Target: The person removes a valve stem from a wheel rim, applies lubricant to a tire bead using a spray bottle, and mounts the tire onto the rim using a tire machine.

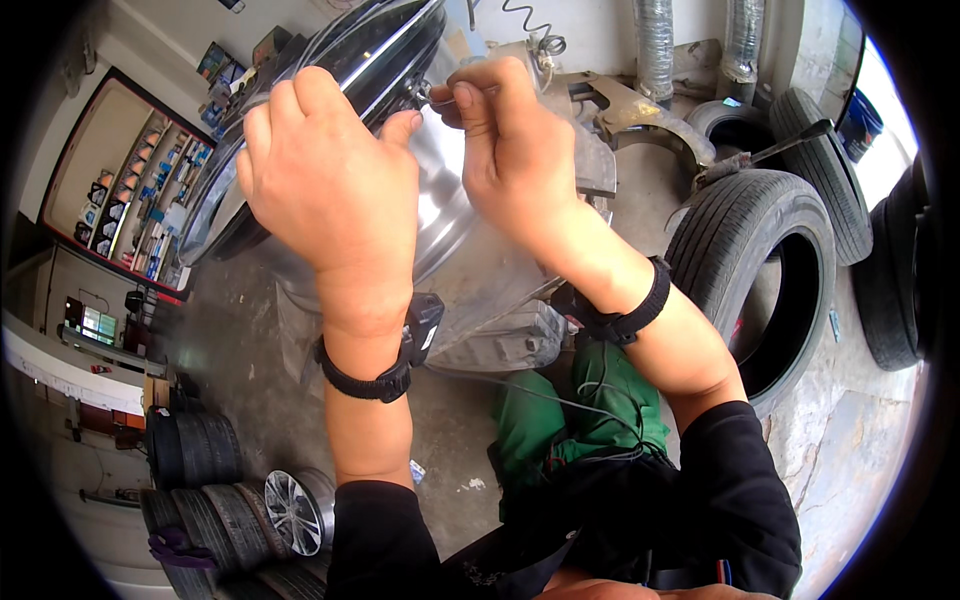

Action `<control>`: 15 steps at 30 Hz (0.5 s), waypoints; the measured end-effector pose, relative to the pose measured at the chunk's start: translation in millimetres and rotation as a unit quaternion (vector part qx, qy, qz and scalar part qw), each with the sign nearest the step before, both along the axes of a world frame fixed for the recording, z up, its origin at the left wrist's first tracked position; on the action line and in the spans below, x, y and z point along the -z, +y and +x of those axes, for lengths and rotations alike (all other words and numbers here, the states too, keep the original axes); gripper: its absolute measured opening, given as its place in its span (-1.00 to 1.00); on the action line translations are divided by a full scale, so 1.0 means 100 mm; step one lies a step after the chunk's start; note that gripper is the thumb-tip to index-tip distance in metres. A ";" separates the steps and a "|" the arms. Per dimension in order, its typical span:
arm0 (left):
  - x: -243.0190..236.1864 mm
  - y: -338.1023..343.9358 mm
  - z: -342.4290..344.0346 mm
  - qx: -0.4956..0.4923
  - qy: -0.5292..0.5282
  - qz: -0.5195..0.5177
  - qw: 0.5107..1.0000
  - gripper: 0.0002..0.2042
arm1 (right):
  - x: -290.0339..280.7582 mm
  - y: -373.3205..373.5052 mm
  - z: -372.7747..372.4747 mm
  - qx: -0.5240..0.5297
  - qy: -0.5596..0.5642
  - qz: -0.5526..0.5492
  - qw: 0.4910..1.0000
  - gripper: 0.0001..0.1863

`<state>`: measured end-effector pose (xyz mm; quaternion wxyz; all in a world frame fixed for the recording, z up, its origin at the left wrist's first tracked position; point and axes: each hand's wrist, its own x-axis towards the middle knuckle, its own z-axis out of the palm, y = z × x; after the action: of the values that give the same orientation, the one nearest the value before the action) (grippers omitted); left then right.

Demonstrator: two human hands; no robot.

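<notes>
Black fabric sleeves (378, 535); polished silver metal wheel (440, 190).
Left hand (335, 190): grasp indeterminate; right hand (522, 165) pinches small unclear item (432, 100). Wheel likely heavy, rigid: grasp edge.

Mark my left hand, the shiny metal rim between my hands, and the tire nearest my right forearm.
Left hand (332, 182): head view, back of the hand.
Shiny metal rim (440, 190): head view, bright curved wall.
Tire (722, 232): head view, tread.

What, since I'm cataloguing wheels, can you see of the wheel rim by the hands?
The wheel rim looks metallic: a shiny, curved silver barrel and a darker side with bright edges. It sits tilted; the left hand hides part, and the right hand is close beside the barrel. Exact contact is unclear.
</notes>
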<state>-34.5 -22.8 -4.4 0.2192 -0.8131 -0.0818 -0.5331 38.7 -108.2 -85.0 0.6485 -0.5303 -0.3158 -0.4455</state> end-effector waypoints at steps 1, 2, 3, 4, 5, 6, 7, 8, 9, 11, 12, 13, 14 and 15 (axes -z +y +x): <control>0.00 0.01 0.00 -0.001 -0.001 -0.001 1.000 -0.49 | -0.01 -0.02 -0.01 -0.011 0.009 -0.006 1.000 -0.91; 0.01 0.01 0.00 -0.001 -0.002 -0.001 1.000 -0.49 | -0.01 -0.03 -0.02 -0.023 0.017 -0.011 1.000 -0.91; 0.01 0.01 0.00 -0.001 -0.003 -0.001 1.000 -0.49 | -0.01 -0.02 -0.02 -0.021 0.009 -0.009 1.000 -0.91; 0.01 0.01 0.00 0.000 -0.004 0.002 1.000 -0.49 | 0.01 0.00 -0.02 -0.020 0.001 -0.007 1.000 -0.91; 0.00 0.01 0.00 0.002 -0.005 0.005 1.000 -0.49 | 0.02 0.01 -0.02 -0.019 -0.007 -0.005 1.000 -0.92; 0.01 0.02 -0.01 0.002 -0.006 0.008 1.000 -0.49 | 0.02 0.01 -0.02 -0.015 -0.013 -0.003 1.000 -0.92; 0.01 0.02 -0.01 -0.001 -0.001 0.009 1.000 -0.49 | 0.03 0.00 -0.02 -0.011 -0.019 -0.002 1.000 -0.92; 0.02 0.01 -0.01 -0.005 0.004 0.009 1.000 -0.49 | 0.03 0.00 -0.01 -0.008 -0.025 0.000 1.000 -0.93; 0.01 0.01 -0.02 -0.010 0.008 0.009 1.000 -0.49 | 0.03 -0.01 0.00 -0.014 -0.018 0.002 1.000 -0.93; 0.03 0.02 -0.03 0.012 0.000 0.030 0.999 -0.48 | 0.03 -0.02 0.01 -0.027 -0.004 0.005 1.000 -0.94; 0.04 0.01 -0.03 0.024 -0.005 0.040 0.999 -0.47 | 0.02 -0.03 0.02 -0.031 -0.001 0.004 1.000 -0.94; 0.05 0.01 -0.02 0.031 -0.009 0.046 0.998 -0.46 | 0.01 -0.05 0.02 -0.034 0.001 0.002 0.999 -0.95; 0.06 0.00 -0.02 0.037 -0.012 0.052 0.998 -0.46 | 0.00 -0.06 0.02 -0.038 0.004 0.000 0.999 -0.95; 0.07 0.00 -0.02 0.042 -0.016 0.059 0.997 -0.45 | -0.01 -0.07 0.03 -0.032 0.002 -0.007 0.999 -0.96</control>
<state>-36.1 -23.3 -11.6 0.2428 -0.7930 -0.0194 -0.5584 41.3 -115.1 -84.3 0.6596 -0.5254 -0.3342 -0.4209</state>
